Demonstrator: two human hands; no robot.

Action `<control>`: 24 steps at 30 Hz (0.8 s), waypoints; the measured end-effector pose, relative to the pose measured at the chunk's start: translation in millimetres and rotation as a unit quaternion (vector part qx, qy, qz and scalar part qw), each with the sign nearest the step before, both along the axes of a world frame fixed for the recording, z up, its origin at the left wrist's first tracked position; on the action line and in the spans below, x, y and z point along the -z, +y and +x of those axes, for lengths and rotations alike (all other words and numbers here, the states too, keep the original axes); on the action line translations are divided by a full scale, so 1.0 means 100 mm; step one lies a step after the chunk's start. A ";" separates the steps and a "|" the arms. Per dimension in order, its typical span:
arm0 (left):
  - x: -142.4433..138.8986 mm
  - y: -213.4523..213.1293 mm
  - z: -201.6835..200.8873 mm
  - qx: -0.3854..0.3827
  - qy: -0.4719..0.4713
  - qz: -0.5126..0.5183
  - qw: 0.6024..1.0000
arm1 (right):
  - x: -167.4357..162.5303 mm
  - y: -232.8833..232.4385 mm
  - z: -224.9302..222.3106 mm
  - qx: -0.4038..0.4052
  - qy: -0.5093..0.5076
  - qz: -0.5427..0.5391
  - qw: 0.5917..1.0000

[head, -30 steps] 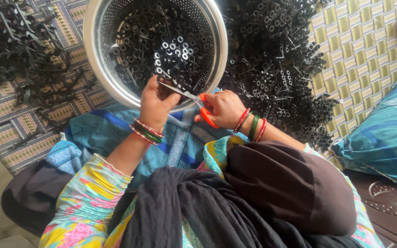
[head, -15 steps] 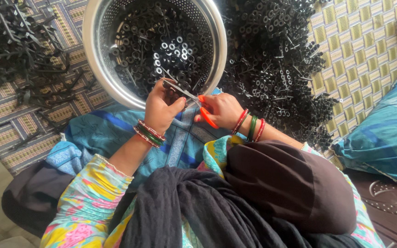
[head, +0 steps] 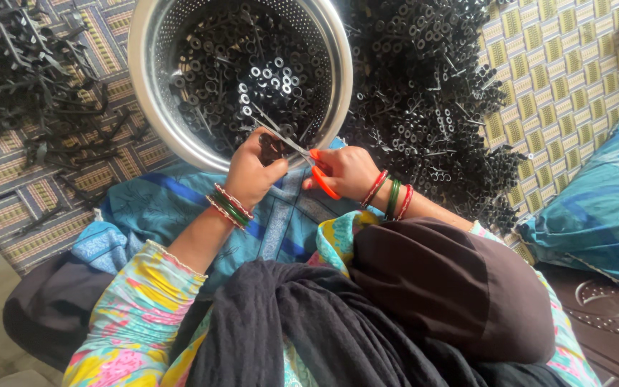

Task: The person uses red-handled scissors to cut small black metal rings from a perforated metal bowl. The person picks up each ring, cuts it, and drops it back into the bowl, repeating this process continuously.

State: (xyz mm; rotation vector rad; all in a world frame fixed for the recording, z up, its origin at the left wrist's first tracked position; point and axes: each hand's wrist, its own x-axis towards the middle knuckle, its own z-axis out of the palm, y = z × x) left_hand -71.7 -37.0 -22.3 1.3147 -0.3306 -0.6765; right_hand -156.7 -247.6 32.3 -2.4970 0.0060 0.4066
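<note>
— What are the hands doing just now?

— The right hand point(head: 349, 170) grips the orange-handled scissors point(head: 302, 154), blades pointing into the steel colander point(head: 153, 107). The left hand point(head: 252, 172) is clenched around a small black plastic piece point(head: 274, 147) at the colander's near rim, right at the blades.

— How would that piece handle?

— Light and stiff, I'd judge — thin moulded plastic, probably a bit slick. Best pinched close to the cut so it doesn't twist.

— Anything you can't make out?

— The piece is mostly buried in the fingers, so its shape is unclear. The loose black parts point(head: 431, 86) on the patterned mat point(head: 560, 79) blur into one heap, and the colander's far rim is cut off.
</note>
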 end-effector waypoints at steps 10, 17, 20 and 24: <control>-0.17 0.15 0.31 0.017 0.223 -0.128 0.966 | -0.04 -0.06 0.02 0.065 0.132 0.099 0.984; -0.12 0.18 0.36 -0.062 0.136 -0.074 0.986 | -0.08 -0.06 0.04 -0.012 0.105 0.057 0.993; -0.07 0.14 0.32 -0.038 0.144 -0.117 0.982 | -0.07 -0.05 0.04 -0.045 0.071 0.060 0.995; -0.02 0.09 0.23 -0.031 0.180 -0.097 0.978 | -0.06 -0.02 0.03 -0.040 0.062 0.041 0.996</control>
